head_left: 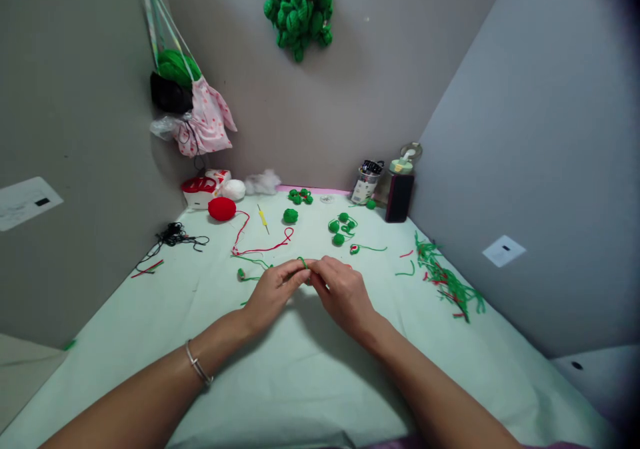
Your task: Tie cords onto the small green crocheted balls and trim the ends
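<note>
My left hand and my right hand meet over the middle of the table, fingertips pinched together. A loop of green yarn shows over my left fingers, right where the two hands touch. Whatever else lies between the fingertips is too small and covered to make out. Beside my left hand is a small green crocheted piece with loose yarn ends. Beyond my right hand lies a green and red piece with a trailing strand.
Farther back are a red yarn ball, a yellow-handled crochet hook, a green ball and small green balls. Green yarn scraps lie right, black yarn left. A phone and a can stand at the back.
</note>
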The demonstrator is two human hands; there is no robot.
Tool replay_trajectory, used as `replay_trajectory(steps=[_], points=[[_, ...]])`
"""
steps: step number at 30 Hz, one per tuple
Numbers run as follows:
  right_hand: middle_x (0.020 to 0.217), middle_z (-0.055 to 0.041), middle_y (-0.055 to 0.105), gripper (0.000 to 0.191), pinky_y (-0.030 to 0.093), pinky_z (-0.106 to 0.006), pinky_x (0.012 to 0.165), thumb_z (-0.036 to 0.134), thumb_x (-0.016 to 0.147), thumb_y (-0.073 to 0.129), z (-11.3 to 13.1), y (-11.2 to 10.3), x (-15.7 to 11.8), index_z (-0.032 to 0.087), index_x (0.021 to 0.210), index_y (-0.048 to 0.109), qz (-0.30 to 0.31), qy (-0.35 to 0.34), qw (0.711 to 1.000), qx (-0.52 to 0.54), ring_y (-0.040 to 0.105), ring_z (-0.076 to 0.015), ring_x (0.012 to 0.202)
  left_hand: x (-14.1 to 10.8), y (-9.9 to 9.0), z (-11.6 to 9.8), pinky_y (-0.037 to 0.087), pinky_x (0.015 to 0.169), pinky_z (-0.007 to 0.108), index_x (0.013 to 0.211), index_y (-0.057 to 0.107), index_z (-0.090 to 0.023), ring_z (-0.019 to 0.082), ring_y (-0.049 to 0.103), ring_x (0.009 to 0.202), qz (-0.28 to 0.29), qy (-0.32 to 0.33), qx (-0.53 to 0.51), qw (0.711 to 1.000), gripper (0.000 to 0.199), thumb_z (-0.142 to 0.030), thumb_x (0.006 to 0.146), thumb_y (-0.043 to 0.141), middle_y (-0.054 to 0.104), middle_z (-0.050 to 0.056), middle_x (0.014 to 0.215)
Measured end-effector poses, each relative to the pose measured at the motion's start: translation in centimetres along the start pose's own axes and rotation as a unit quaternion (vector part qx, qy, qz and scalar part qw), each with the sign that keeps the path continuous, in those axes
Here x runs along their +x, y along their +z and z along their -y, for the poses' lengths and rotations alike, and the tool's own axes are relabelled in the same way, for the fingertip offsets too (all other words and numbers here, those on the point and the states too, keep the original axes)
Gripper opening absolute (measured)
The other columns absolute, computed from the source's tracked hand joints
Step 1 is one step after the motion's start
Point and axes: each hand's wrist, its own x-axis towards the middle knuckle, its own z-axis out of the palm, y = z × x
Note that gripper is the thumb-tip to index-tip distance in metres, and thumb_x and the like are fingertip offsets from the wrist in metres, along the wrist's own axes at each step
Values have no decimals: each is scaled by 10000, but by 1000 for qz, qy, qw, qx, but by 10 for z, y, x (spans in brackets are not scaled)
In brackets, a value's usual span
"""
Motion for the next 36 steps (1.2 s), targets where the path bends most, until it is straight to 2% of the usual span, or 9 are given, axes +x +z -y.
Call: replay_trajectory(steps=[5, 9, 14, 19, 22, 25, 27, 32, 36], points=[[711, -13, 621, 159, 375, -227, 599, 179, 951, 523, 0, -6, 2, 174, 881, 666, 14, 29, 995, 95, 537, -112, 609, 2, 0, 2, 451, 856, 312, 981, 704, -153, 190, 622, 841, -22, -36, -22, 999, 308, -378, 945, 498, 677, 30, 790], [771, -21, 661, 120, 382, -226, 586, 164, 929, 554, 0, -12, 4, 175, 895, 668, 16, 73, 981, 177, 530, -103, 596, 2, -1, 2, 455, 795, 288, 1094, 684, -140, 157, 589, 748, -50, -30, -39, 998, 303, -314, 931, 497, 612, 7, 735], [864, -27, 687, 161, 392, -232, 596, 163, 937, 529, 2, -17, 6, 193, 1000, 674, 15, 123, 966, 228, 528, -107, 628, -2, -4, 2, 396, 623, 255, 1276, 621, -179, 131, 437, 581, -33, -32, 46, 998, 404, -245, 950, 391, 418, -47, 593], [884, -24, 671, 138, 396, -232, 609, 159, 934, 526, 4, -16, 6, 191, 982, 652, 20, 105, 964, 242, 509, -99, 627, -3, -2, -2, 449, 690, 273, 1270, 635, -167, 150, 470, 606, -25, 21, 113, 993, 422, -233, 935, 386, 481, -28, 605], [837, -15, 653, 122, 392, -231, 611, 151, 929, 533, 4, -15, 5, 191, 954, 646, 16, 92, 969, 230, 504, -97, 620, -2, -1, -3, 485, 802, 308, 1278, 631, -157, 164, 549, 681, -17, 39, 123, 991, 433, -223, 934, 377, 602, 5, 699], [805, -13, 642, 110, 388, -232, 607, 151, 925, 537, 4, -15, 5, 188, 913, 640, 18, 93, 970, 222, 509, -100, 622, -3, 0, -3, 495, 884, 341, 1314, 604, -156, 183, 624, 823, -10, 43, 118, 992, 444, -221, 940, 373, 704, 53, 949], [784, -12, 638, 107, 390, -237, 608, 157, 922, 540, 3, -15, 6, 188, 893, 639, 19, 99, 971, 218, 513, -105, 621, -3, 0, -2, 493, 929, 360, 1329, 592, -158, 200, 646, 932, -8, 48, 118, 992, 447, -219, 943, 376, 709, 70, 1085], [861, -25, 688, 117, 405, -237, 607, 165, 923, 537, 3, -16, 6, 194, 906, 650, 26, 117, 964, 238, 533, -106, 627, -4, 1, 2, 465, 1027, 395, 1339, 585, -157, 231, 632, 1113, -17, 63, 132, 989, 441, -222, 957, 373, 696, 85, 1203], [899, -32, 706, 124, 414, -234, 606, 169, 923, 537, 2, -16, 7, 193, 915, 659, 28, 123, 959, 252, 554, -109, 646, -3, 1, 4, 441, 1074, 394, 1350, 576, -177, 226, 600, 1201, -17, 77, 142, 987, 438, -212, 962, 376, 628, 79, 1341]])
